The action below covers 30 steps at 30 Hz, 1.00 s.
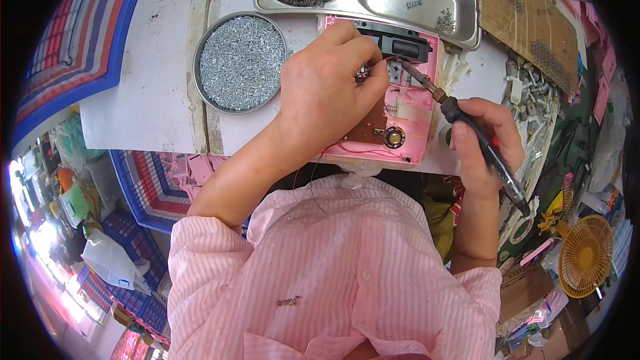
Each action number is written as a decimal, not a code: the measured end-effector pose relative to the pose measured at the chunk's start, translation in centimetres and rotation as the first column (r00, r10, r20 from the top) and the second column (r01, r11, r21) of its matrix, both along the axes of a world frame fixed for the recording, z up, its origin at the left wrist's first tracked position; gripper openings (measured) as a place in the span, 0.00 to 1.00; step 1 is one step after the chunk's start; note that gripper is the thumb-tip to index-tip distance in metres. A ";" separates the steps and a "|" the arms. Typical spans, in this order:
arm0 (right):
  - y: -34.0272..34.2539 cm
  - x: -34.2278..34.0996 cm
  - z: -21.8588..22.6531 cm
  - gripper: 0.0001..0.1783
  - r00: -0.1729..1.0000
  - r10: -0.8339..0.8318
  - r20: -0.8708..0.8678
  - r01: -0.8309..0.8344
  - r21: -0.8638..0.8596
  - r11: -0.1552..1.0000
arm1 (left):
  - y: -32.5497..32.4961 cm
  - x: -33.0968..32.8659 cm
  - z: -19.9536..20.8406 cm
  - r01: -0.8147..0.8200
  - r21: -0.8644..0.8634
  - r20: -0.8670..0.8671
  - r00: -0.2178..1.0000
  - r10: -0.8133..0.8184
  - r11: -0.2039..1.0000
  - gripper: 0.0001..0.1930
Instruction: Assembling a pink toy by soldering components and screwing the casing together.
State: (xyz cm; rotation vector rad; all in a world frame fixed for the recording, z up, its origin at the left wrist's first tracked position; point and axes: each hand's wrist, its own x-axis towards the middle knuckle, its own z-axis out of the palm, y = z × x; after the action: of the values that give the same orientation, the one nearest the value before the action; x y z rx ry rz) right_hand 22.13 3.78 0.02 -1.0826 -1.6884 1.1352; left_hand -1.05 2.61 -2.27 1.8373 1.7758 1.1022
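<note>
My right hand (490,137) is closed around the black handle of a soldering iron (456,111). The iron's metal tip reaches up and left to the inside of a pink plastic housing (421,119). Over the housing's upper left part, my left hand (330,80) pinches a thin red wire (381,61) close to the iron's tip. A black plastic part (405,49) is set along the housing's far side. Near its front edge sits a small round speaker-like part (395,137). My left hand hides much of the housing's left half.
A round metal dish (285,50) of small silver screws stands to the left. Behind is a steel compartment tray (413,1) with dark screws and a few springs. Cardboard (533,20) and loose metal parts (527,93) lie at right; a plastic basket (137,193) is at lower left.
</note>
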 end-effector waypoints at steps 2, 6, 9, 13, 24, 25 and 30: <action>0.1 0.2 0.0 0.15 1.000 0.004 -0.012 -0.004 -0.026 1.000 | 0.0 0.0 0.3 0.009 -0.015 -0.008 1.000 -0.009 1.000 0.04; -0.3 0.1 0.2 0.14 0.998 -0.018 -0.066 0.014 -0.054 0.998 | 0.0 0.0 0.4 0.010 -0.027 -0.008 1.000 -0.010 1.000 0.03; -0.3 0.6 0.1 0.14 1.000 0.007 -0.004 -0.007 -0.010 1.000 | 0.0 0.1 0.3 0.006 -0.018 -0.010 1.000 -0.006 1.000 0.03; -0.2 0.7 0.4 0.13 0.999 0.019 0.042 -0.019 0.008 1.000 | 0.0 0.1 0.2 0.002 0.000 -0.012 1.000 -0.002 1.000 0.04; 0.5 0.0 0.8 0.13 0.993 0.082 0.083 -0.082 0.003 0.997 | 0.1 0.1 0.2 0.003 -0.010 -0.015 1.000 -0.004 1.000 0.05; 0.5 0.0 0.7 0.13 0.993 0.082 0.083 -0.082 0.003 0.997 | 0.1 0.0 0.2 0.005 -0.012 -0.020 1.000 -0.005 1.000 0.05; 0.7 -0.1 0.7 0.13 0.992 0.088 0.094 -0.090 0.018 0.996 | 0.1 0.0 0.4 0.016 0.010 -0.042 0.999 -0.016 1.000 0.05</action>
State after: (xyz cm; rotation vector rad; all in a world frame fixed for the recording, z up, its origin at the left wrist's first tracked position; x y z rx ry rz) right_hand 22.00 4.51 0.70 -1.0700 -1.8342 1.1347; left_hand -1.05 2.75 -1.85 1.8903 1.7786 1.0762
